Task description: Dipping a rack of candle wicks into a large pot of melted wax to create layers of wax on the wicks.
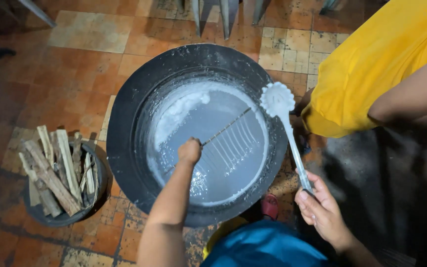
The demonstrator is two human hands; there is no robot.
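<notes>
L hand (190,151) clenched on thin stick (226,127), tip in white liquid (223,148) of big black pan (124,133) on floor. R hand (320,210) grasps white-coated skimmer (278,101) w/ head over pan's right rim.

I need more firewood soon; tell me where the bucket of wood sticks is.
The bucket of wood sticks stands on the tiled floor at lower left of the head view, just left of the big black pan.

A thin metal rod (226,128) slants across the middle of a big black pan (124,123) of pale, ridged liquid (223,163). A white-coated skimmer (286,129) stands tilted over the pan's right rim, round head up, handle angled down and outward.
</notes>
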